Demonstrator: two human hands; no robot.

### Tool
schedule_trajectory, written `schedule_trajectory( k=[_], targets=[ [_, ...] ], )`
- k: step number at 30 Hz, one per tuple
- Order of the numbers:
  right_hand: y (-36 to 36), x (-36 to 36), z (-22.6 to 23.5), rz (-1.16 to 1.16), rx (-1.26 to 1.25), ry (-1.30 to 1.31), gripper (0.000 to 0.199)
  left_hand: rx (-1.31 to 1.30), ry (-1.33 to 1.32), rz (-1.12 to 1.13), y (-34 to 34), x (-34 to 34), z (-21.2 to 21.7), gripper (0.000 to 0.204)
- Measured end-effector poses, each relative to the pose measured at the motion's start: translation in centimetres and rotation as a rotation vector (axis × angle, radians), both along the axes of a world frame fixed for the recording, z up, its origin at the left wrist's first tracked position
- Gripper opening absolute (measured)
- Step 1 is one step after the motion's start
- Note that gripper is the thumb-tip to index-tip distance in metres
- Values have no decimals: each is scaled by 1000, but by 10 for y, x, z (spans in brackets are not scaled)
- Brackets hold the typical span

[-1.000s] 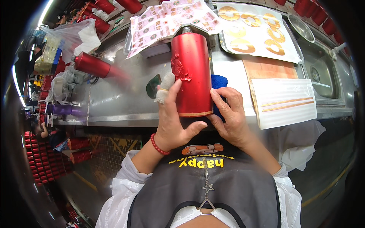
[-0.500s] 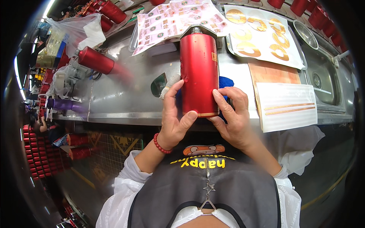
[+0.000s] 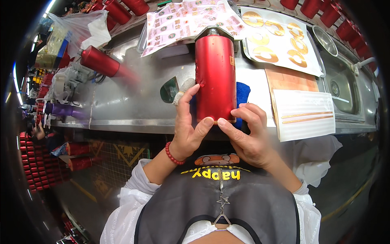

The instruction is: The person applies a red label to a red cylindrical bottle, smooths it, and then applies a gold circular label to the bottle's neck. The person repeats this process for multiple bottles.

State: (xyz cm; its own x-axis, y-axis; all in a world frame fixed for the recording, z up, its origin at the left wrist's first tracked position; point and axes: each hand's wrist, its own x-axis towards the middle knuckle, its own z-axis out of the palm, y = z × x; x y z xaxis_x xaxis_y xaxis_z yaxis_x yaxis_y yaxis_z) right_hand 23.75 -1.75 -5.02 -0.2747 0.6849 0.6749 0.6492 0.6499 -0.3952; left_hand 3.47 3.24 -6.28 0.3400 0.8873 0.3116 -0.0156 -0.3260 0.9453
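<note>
A glossy red bottle (image 3: 215, 77) lies on the steel table in front of me, its neck pointing away. At its base end runs a thin gold band (image 3: 230, 120). My left hand (image 3: 188, 126) grips the left side, index finger along the wall and thumb on the base edge. From the right, my right hand (image 3: 248, 134) holds the same end, its thumb on the gold band beside the other thumb and its bent fingers at the side. A blue cloth (image 3: 243, 93) shows beside the bottle. Left of it sit a grey-white cloth (image 3: 186, 87) and a dark green piece (image 3: 169, 90).
Sheets of pink printed labels (image 3: 172, 26) lie behind the bottle. A tray (image 3: 280, 63) carries gold curved labels. Gold strips on a white sheet (image 3: 304, 107) lie at right, before a sink (image 3: 345, 91). Another red bottle (image 3: 99, 61) lies left.
My right thumb has moved up from below the base onto its edge, close to the left thumb. The right index finger has slid lower along the side. My left hand keeps its grip.
</note>
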Motion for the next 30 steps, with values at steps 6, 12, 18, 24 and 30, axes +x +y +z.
schedule_trajectory(
  k=[6,12,18,24,30],
  targets=[
    [-5,2,1,25,-3,5,51,-38,-75,-42,-1,0,2,77],
    [-5,1,2,40,-76,-7,58,-12,-1,-24,-2,-1,2,75],
    [-7,0,2,14,-48,-25,54,-29,-51,-56,0,-4,-1,71],
    [-2,-4,3,-18,15,-49,49,-34,-57,-50,-1,-2,-1,69],
    [-9,1,-2,4,14,-13,49,-55,-69,-43,-2,-1,2,71]
  ],
)
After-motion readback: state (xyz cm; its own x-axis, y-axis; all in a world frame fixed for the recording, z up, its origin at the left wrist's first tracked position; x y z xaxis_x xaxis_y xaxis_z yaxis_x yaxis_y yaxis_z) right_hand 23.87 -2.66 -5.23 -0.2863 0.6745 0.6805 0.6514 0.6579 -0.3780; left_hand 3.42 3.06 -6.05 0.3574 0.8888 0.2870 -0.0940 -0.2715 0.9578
